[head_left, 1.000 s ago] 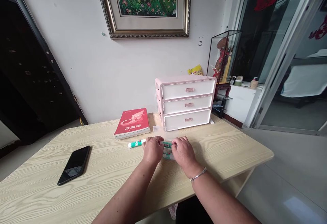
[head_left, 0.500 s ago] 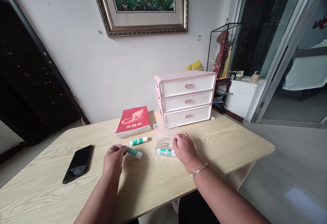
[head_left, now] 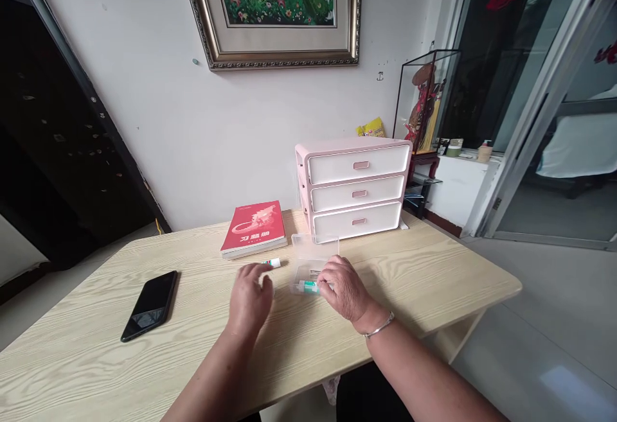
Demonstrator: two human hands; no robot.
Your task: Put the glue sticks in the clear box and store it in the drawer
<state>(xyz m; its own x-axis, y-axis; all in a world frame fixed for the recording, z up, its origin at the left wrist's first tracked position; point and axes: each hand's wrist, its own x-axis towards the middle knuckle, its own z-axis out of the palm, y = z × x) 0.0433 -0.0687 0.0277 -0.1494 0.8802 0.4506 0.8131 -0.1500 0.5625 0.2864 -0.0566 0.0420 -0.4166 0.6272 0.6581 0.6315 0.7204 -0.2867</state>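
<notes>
My left hand (head_left: 251, 297) is over the table with thumb and fingers apart, its fingertips at a green-and-white glue stick (head_left: 274, 263) lying in front of the book. The hand covers most of that stick; only its white end shows. My right hand (head_left: 344, 288) has its fingers bent around the right side of a clear plastic box (head_left: 297, 272). The box's lid (head_left: 315, 245) stands open toward the back. Inside, along the front, lies a glue stick (head_left: 308, 287), its right end hidden by my right fingers.
Behind the box stands a pink-and-white drawer unit (head_left: 359, 194). A red book (head_left: 255, 226) lies left of it. Farther left is a black phone (head_left: 150, 306). The wooden table's (head_left: 463, 274) right edge slopes toward me.
My left hand has moved right and slightly up to the loose glue stick. The glue stick it held is no longer visible in it. My right hand has shifted over the box's front right.
</notes>
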